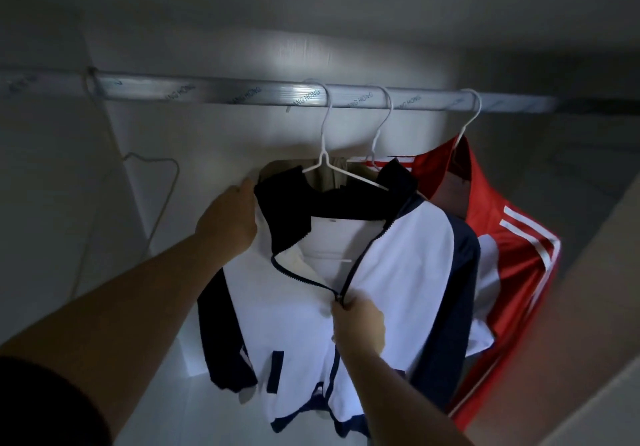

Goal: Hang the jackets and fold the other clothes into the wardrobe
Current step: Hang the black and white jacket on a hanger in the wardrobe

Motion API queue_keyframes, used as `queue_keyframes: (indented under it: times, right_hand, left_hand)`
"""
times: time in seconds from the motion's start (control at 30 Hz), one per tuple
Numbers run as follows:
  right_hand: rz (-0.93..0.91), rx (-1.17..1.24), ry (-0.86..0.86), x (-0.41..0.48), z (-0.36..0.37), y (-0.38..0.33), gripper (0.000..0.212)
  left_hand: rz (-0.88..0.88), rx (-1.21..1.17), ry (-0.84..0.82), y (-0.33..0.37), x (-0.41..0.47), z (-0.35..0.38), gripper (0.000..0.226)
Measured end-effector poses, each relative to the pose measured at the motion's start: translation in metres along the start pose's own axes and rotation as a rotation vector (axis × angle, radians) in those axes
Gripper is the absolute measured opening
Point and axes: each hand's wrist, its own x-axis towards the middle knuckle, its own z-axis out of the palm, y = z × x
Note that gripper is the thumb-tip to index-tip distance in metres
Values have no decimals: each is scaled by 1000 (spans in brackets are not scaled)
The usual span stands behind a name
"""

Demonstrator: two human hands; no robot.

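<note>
My dark left sleeve (41, 407) sits closest. Past it my left hand (228, 217) grips the shoulder of the white-and-navy jacket (408, 255), with the fingers tucked behind the cloth (I can't see their tips). My right hand (360, 324) is lower, its fingers (346, 308) pinching the zip pull (338, 296) about mid-chest, where the two navy tooth lines meet. Above that the front lies open in a V. The jacket already hangs on a white hanger (325, 158) hooked over the rail (221, 90) of the wardrobe, in front of a beige garment (325, 177) and just beside the red jacket (512, 237) with white stripes. To work the zip well, I reckon I should hold the shoulder taut with the left so the hanger doesn't swing or tip. I should draw the pull straight up along the teeth and keep the white lining clear of the slider. A hard tug could unhook the hanger. A bare wire hanger (162, 182) hangs well apart at the left.
</note>
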Motion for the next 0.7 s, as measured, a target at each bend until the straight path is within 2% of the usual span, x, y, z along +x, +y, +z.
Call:
queue_keyframes:
  times: [0.13,0.4,0.53,0.63,0.7]
  right_hand:
    - [7,-54,85,2,3,0,16]
    - [25,-3,213,8,11,-1,8]
    - [56,42,145,7,14,1,6]
    - [11,30,14,2,12,10,9]
    - [-42,25,-88,0,5,15,16]
  left_hand:
    - [-8,-4,10,2,-2,2,40]
    - [-15,9,41,3,-2,5,35]
    - [-13,13,49,3,-3,8,37]
    - [-40,-17,49,4,-6,8,38]
    - [-39,-55,49,2,-9,10,46]
